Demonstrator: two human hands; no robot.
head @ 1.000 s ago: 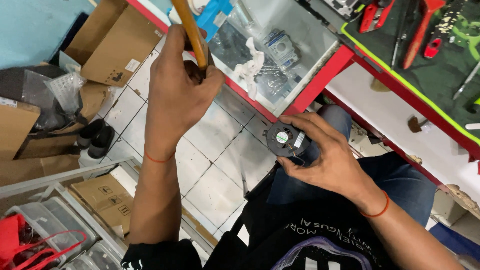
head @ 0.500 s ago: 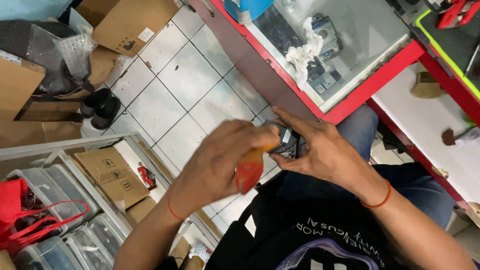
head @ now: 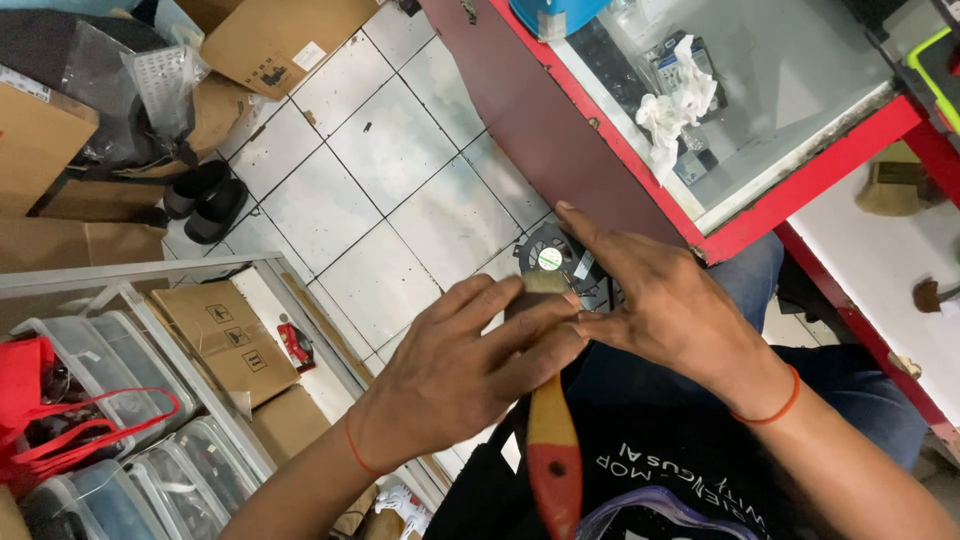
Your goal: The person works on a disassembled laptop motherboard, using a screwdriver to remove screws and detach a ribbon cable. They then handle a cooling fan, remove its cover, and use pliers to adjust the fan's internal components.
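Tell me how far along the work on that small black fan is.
Done: the brush with the orange and red wooden handle is at the small black round cooling fan, its bristles against the fan's face. In hand: the left hand grips the brush, the right hand steadies the fan over the lap. Left: how much dust remains cannot be told; the blades are mostly hidden.

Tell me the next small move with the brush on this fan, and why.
Probably sweep the brush bristles across the fan blades. The left hand holds the brush with its tip at the fan's hub, and the right hand steadies the fan above the lap, so it looks braced for a stroke.
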